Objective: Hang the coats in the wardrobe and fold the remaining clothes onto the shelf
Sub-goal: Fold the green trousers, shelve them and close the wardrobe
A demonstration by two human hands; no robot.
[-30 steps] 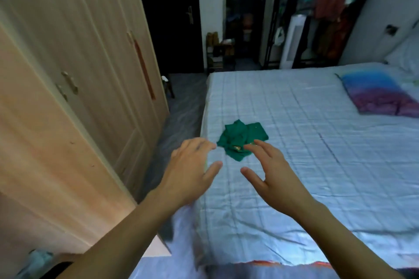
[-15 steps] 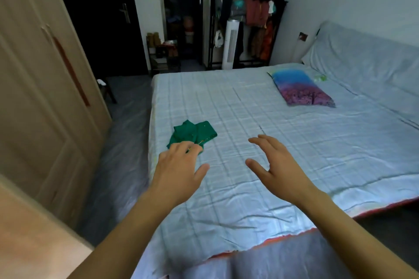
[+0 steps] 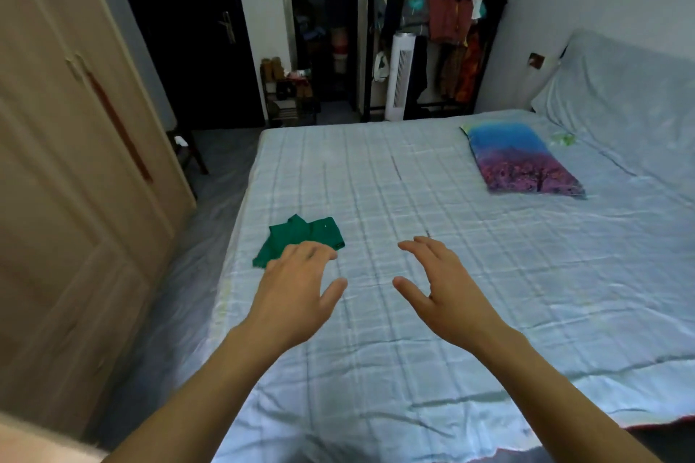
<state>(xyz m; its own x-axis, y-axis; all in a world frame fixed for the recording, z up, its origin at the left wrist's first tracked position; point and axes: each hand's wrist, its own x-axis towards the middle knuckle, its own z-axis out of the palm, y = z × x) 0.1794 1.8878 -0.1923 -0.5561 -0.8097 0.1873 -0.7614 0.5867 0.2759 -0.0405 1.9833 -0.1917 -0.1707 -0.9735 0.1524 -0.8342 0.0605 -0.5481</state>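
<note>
A small green garment point(image 3: 301, 239) lies crumpled near the left edge of the bed point(image 3: 470, 293), which has a pale blue checked sheet. My left hand point(image 3: 297, 293) hovers over the garment's near corner with its fingers spread and holds nothing. A little to the right, my right hand point(image 3: 443, 286) is open too, above bare sheet. The wooden wardrobe point(image 3: 71, 169) stands along the left with its doors closed.
A blue and purple pillow point(image 3: 522, 160) lies at the bed's far right. A clothes rack point(image 3: 447, 34) full of garments and a white tower fan point(image 3: 400, 75) stand at the back wall. A narrow floor strip point(image 3: 188, 274) runs between wardrobe and bed.
The view has swung right from the wardrobe to the bed. Both hands stay open; the right one has moved off the green garment, and the left one still hovers at it.
</note>
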